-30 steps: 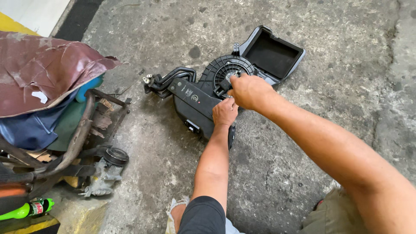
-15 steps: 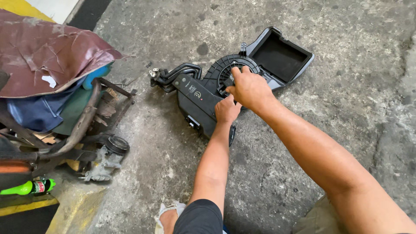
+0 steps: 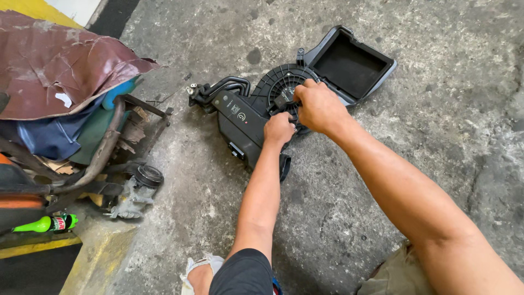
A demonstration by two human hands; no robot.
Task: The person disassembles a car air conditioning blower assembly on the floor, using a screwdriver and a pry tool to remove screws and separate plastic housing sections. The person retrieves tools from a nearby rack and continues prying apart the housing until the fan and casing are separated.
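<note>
Black plastic blower housing [image 3: 245,117] lies flat on the concrete floor [image 3: 338,218], right of the junk pile under a maroon sheet [image 3: 60,65]. Round ribbed fan section [image 3: 275,87] sits mid-housing, an open rectangular duct box [image 3: 349,63] at the housing's far right end, and a curved pipe cluster [image 3: 218,90] at its left end.

Left hand [image 3: 279,130] is closed, pressed on the housing body just below the fan section, bracing it. Right hand [image 3: 319,106] is curled over the fan section's centre, fingers pinching a small black part there; whether connector or clip, cannot tell.

Judgement: best to keep the left hand's weight on the body so the housing doesn't skid on the concrete, and work the part squarely, not sideways. Plastic ribs look thin and snap-prone.

Housing looks dusty, matte, intact; grey box-shaped body with a small label.
</note>
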